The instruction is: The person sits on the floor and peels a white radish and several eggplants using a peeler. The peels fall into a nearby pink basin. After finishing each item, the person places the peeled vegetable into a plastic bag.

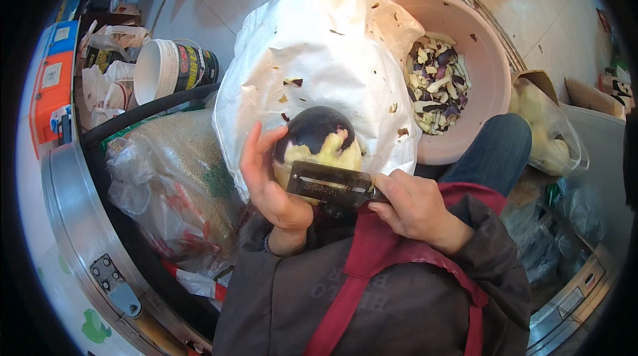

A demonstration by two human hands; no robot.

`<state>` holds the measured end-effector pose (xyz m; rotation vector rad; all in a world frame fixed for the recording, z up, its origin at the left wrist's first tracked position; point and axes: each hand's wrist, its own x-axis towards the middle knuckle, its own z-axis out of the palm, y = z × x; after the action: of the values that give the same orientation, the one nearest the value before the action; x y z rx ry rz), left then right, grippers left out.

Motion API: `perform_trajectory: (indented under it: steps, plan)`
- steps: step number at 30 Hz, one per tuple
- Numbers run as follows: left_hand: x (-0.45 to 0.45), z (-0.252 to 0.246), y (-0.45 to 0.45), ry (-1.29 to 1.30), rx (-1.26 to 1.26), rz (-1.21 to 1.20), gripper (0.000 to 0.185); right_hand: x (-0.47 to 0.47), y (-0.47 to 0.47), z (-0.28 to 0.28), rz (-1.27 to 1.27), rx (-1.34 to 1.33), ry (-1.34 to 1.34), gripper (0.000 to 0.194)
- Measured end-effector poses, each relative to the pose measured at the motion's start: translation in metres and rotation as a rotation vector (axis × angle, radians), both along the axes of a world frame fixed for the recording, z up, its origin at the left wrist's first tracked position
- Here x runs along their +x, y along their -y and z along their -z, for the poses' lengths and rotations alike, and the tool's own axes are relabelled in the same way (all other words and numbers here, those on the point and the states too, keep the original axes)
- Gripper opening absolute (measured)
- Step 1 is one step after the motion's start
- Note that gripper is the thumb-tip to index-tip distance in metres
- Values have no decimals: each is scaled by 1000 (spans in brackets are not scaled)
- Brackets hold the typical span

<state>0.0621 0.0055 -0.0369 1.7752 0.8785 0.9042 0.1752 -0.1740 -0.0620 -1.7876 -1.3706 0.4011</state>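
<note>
A large, round, dark purple eggplant (319,131), partly peeled to pale flesh, is held by my left hand (274,191), whose fingers curve round its left side and underside. My right hand (418,201) grips the handle end of a wide, dark slotted peeler (331,183). The peeler's blade lies across the near, peeled side of the eggplant. Beneath and beyond is a white woven plastic sack (319,57) with scattered bits of dark peel on it.
A pink plastic basin (491,67) holding peelings (438,82) stands at the right. Beside it lies a clear bag of pale produce (541,131). At the left are a white-mouthed bucket (155,69), a filled mesh sack (184,171), a black hose or bar (149,106) and a metal-edged cabinet (84,206).
</note>
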Motion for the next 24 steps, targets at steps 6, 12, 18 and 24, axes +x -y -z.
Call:
perform_trajectory:
  steps: [6, 12, 18, 24]
  plan:
    - [-2, 7, -3, 72, 90, 149, 87, 19, -13, -17, 0, 7, 51, 44]
    - [-2, 16, -2, 175, 83, 171, 98, 25, -27, -15, -22, -24, 99, 43]
    - [-6, 18, -12, 216, -52, 80, 103, 34, -20, -8, 34, 32, 31, 40]
    - [-9, 22, -9, 233, -37, 92, 105, 28, -33, -3, -8, -48, -46, 36]
